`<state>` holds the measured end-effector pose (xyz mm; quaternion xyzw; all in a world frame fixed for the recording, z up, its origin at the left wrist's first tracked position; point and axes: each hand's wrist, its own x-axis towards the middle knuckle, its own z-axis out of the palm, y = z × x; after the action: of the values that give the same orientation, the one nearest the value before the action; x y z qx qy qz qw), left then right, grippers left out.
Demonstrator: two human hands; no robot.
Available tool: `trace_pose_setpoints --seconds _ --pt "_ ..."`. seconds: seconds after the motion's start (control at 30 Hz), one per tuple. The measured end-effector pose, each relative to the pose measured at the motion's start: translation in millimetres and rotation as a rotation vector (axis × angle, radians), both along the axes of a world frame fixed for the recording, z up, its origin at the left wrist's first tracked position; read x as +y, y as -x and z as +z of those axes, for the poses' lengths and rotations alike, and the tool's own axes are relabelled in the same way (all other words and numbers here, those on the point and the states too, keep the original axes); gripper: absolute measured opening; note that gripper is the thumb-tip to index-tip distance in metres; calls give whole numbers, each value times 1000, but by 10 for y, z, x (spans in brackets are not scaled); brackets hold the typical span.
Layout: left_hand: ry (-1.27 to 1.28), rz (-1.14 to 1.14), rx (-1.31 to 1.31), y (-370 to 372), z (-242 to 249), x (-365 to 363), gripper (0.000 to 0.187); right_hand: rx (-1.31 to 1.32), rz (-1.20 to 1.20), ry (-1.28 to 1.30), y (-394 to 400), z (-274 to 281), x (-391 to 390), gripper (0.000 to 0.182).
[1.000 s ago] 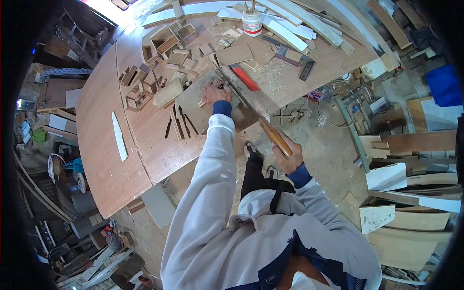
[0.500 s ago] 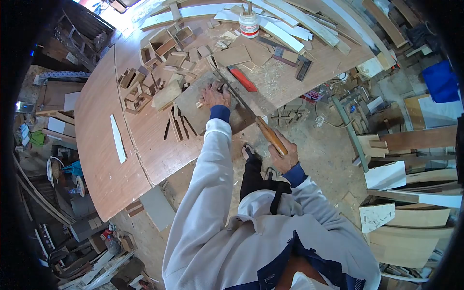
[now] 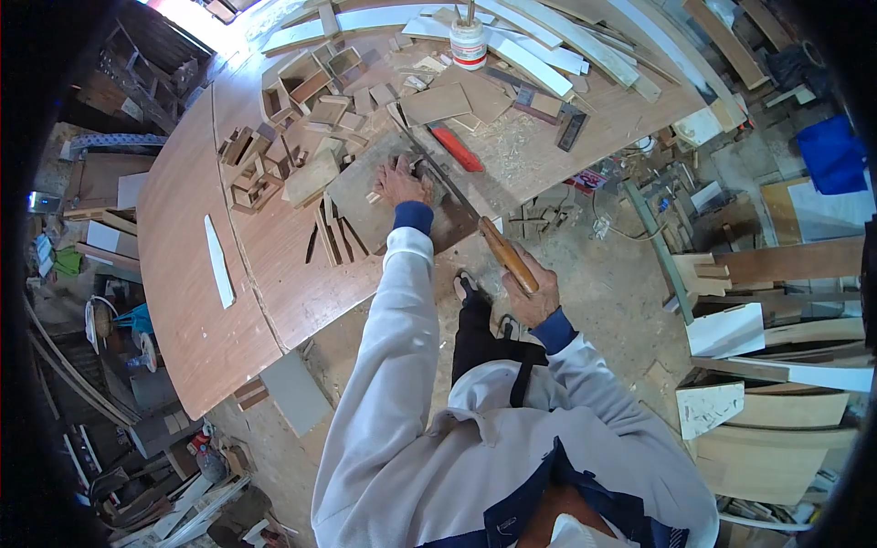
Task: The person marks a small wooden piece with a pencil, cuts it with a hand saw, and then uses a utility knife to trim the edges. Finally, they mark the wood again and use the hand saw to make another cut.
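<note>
My right hand (image 3: pixel 533 285) is wrapped round the straight wooden handle (image 3: pixel 507 258) of a hand saw. Its long thin blade (image 3: pixel 448 183) runs up and left across a flat grey-brown board (image 3: pixel 361 187) on the workbench. On that board, my left hand (image 3: pixel 404 181) presses down with bent fingers, close to the left side of the blade. A small pale wood piece (image 3: pixel 373 196) pokes out beneath the hand; the rest of it is hidden. Just right of the blade lies a red-handled tool (image 3: pixel 455 148).
Small wooden box frames (image 3: pixel 306 84) and offcuts crowd the bench's far left. Thin dark strips (image 3: pixel 336 233) lie left of the board. A white tub (image 3: pixel 469 46), long white boards (image 3: pixel 539 68) and a square (image 3: pixel 572 131) sit farther back. Stacked panels (image 3: pixel 776 411) stand at the right.
The view has shifted slightly. Both hands keep nearly the same places, with the saw still lying across the board beside the left hand.
</note>
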<state>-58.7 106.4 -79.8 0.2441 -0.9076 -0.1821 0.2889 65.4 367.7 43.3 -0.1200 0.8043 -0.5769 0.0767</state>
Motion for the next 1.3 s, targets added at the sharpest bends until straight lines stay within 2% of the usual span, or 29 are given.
trace_pose_setpoints --seconds 0.07,0.13,0.17,0.23,0.27,0.33,0.37,0.43,0.53,0.73,0.97,1.07,1.17,1.3 --pt "-12 15 -31 -7 37 -1 38 39 -6 14 10 -64 0 48" --pt "-106 12 -209 14 54 -36 64 79 -10 30 16 -100 -3 50" --pt "-107 16 -210 0 57 -39 64 94 -8 22 23 -111 2 49" --pt "-86 10 -175 -29 132 -7 49 110 -3 15 39 -85 6 49" --pt "-86 13 -175 -12 172 20 49 82 1 2 40 -64 16 49" --pt "-83 80 -69 23 222 55 30 50 7 -9 40 -67 29 49" --pt "-80 84 -72 29 258 36 30 94 9 -1 42 -100 30 50" --pt "-246 87 -235 63 383 18 27 138 8 10 43 -104 19 50" --pt "-232 111 -246 81 428 55 27 71 12 55 31 -102 32 50" --pt "-104 182 -201 119 321 49 26 138 24 27 -6 -88 124 49" --pt "-95 143 -140 118 213 -1 26 134 35 -10 -270 24 486 42" --pt "-174 149 -224 104 281 32 27 178 23 2 -194 -8 403 42" --pt "-106 110 -172 102 212 -4 25 129 42 14 37 66 177 43" --pt "-83 164 -179 136 236 16 25 60 44 33 6 93 156 45"
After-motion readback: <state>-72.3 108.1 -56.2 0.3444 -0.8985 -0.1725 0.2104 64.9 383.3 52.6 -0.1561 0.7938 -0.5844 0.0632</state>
